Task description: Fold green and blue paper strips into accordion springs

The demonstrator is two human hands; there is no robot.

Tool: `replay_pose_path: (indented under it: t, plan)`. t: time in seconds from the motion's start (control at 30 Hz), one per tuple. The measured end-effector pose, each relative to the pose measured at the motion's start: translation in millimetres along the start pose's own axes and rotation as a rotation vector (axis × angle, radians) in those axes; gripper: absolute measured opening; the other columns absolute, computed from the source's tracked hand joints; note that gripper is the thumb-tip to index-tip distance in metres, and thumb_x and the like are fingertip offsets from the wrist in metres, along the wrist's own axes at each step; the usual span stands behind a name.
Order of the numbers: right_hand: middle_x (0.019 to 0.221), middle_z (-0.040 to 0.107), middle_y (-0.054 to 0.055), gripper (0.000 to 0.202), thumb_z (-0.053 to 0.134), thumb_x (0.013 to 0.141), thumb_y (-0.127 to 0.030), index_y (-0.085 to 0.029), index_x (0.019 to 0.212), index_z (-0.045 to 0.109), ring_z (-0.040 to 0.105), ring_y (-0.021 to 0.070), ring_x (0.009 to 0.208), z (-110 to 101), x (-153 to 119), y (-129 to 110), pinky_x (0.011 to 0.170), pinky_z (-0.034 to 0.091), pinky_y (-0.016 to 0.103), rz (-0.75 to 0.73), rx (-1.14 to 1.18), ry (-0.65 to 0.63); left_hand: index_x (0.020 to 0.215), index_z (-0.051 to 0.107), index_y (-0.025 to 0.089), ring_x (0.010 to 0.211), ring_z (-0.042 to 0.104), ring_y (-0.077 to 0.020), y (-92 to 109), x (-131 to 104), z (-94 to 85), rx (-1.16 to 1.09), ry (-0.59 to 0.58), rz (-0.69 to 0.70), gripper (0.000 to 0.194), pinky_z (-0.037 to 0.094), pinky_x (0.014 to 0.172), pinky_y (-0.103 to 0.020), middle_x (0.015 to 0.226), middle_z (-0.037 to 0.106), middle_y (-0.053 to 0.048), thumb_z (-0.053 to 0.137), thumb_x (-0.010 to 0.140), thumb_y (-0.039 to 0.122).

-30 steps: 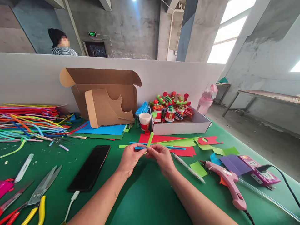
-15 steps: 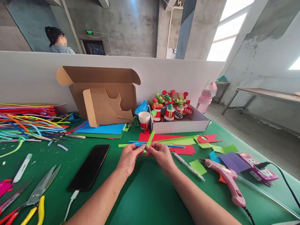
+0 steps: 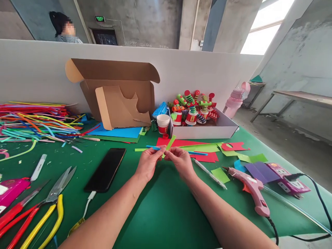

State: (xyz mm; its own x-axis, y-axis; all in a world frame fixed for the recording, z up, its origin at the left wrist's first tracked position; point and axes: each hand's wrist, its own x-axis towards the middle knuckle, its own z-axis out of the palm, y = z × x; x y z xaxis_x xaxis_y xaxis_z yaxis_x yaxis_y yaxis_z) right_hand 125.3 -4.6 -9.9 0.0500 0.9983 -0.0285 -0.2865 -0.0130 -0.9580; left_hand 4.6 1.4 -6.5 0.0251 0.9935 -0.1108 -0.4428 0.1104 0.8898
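Close together over the middle of the table, my left hand [image 3: 149,162] and my right hand [image 3: 181,162] pinch a short green paper strip [image 3: 171,141] between their fingertips. Its upper end sticks up and leans right. A narrow blue strip [image 3: 198,153] shows on both sides of the hands; its middle is hidden, and I cannot tell whether the fingers also grip it. Behind the fingers lie long green paper strips [image 3: 203,148] and red paper [image 3: 210,157]. A white pen [image 3: 210,174] lies just right of my right hand.
Scissors [image 3: 55,193], a phone [image 3: 105,169] and pipe cleaners [image 3: 36,121] lie left. A pink glue gun [image 3: 250,186] lies right. A white box [image 3: 204,132] of paper figures, paper cups [image 3: 163,123] and a cardboard box [image 3: 121,72] stand behind. A person [image 3: 63,29] is beyond the partition.
The camera view has tipped downward and shifted slightly left. Both hands stay pinched on the green strip, with the fingertips shifted slightly and less of the blue strip showing by the left fingers.
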Motion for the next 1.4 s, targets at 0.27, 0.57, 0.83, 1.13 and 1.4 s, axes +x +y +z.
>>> replay_pose_path:
  t: [0.27, 0.57, 0.83, 1.13, 1.4]
  plan:
    - [0.055, 0.063, -0.001, 0.037, 0.086, 0.049, -0.046, -0.017, 0.061, 0.066, 0.058, 0.0116, 0.054, -2, 1, -1, 0.061, 0.049, 0.027, 0.045, 0.035, 0.019, 0.075, 0.074, 0.013, 0.053, 0.046, -0.0073, 18, 10, -13.4, -0.074, 0.124, 0.076, 0.043, 0.038, 0.057, -0.024, 0.057, 0.059, 0.001, 0.09, 0.043, 0.038]
    - [0.056, 0.063, -0.002, 0.033, 0.086, 0.049, -0.041, -0.017, 0.058, 0.064, 0.059, 0.012, 0.056, -2, 1, 1, 0.065, 0.052, 0.028, 0.06, 0.147, 0.049, 0.074, 0.069, 0.015, 0.067, 0.058, -0.0129, -3, 2, -2.5, 0.069, -0.082, -0.001, 0.038, 0.043, 0.065, -0.026, 0.073, 0.067, -0.003, 0.086, 0.053, 0.041]
    - [0.06, 0.065, -0.001, 0.027, 0.082, 0.055, -0.039, -0.019, 0.064, 0.066, 0.061, 0.0149, 0.057, 2, -4, 2, 0.063, 0.052, 0.03, -0.034, 0.023, -0.013, 0.069, 0.07, 0.014, 0.063, 0.056, -0.0137, -3, 5, -5.7, 0.125, -0.028, 0.03, 0.038, 0.046, 0.067, -0.031, 0.066, 0.066, -0.003, 0.085, 0.049, 0.043]
    - [0.058, 0.067, 0.0, 0.035, 0.084, 0.054, -0.044, -0.017, 0.066, 0.064, 0.062, 0.0139, 0.056, 0, -1, 1, 0.064, 0.052, 0.029, 0.053, 0.076, 0.033, 0.067, 0.073, 0.014, 0.061, 0.054, -0.012, 1, 5, -5.3, 0.137, 0.042, 0.006, 0.037, 0.044, 0.064, -0.028, 0.065, 0.066, -0.003, 0.087, 0.043, 0.039]
    - [0.06, 0.067, 0.001, 0.031, 0.083, 0.055, -0.043, -0.018, 0.065, 0.068, 0.062, 0.0158, 0.059, -1, -1, 4, 0.068, 0.053, 0.032, 0.007, 0.07, 0.023, 0.07, 0.075, 0.014, 0.065, 0.057, -0.0146, -5, 5, -6.1, 0.126, 0.03, 0.028, 0.037, 0.045, 0.065, -0.029, 0.071, 0.07, -0.007, 0.087, 0.045, 0.039]
